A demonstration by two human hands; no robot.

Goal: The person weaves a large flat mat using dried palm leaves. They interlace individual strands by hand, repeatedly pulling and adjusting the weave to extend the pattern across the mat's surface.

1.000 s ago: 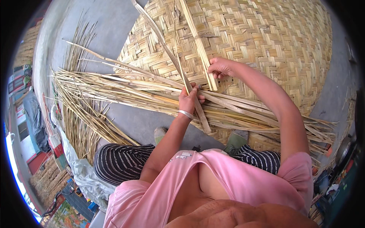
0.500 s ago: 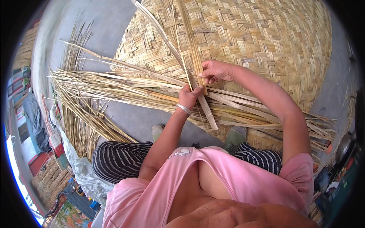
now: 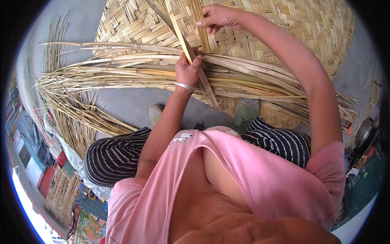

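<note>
My left hand, wearing a silver bangle, is closed around a few flat reed strips. A pale yellow strip passes between its thumb and fingers and slants up and away. A duller strip sticks out below the grip. Farther off and to the right, my right hand has curled fingers, its thumb and forefinger at the edge of upright flat reed strips. Under the left hand lies a long loose bundle of split reeds. Beyond it spreads a woven reed mat in a zigzag pattern.
More thin reeds lie at the left on the grey floor. My feet in green shoes are near the bundle, one by the mat's near edge. Clear plastic sheeting lies beside my left knee. A dark pan stands far right.
My right hand has moved up and away along the upright strips, apart from the left hand. The left hand keeps its grip, and a pale yellow strip now shows across it. The view has shifted.
</note>
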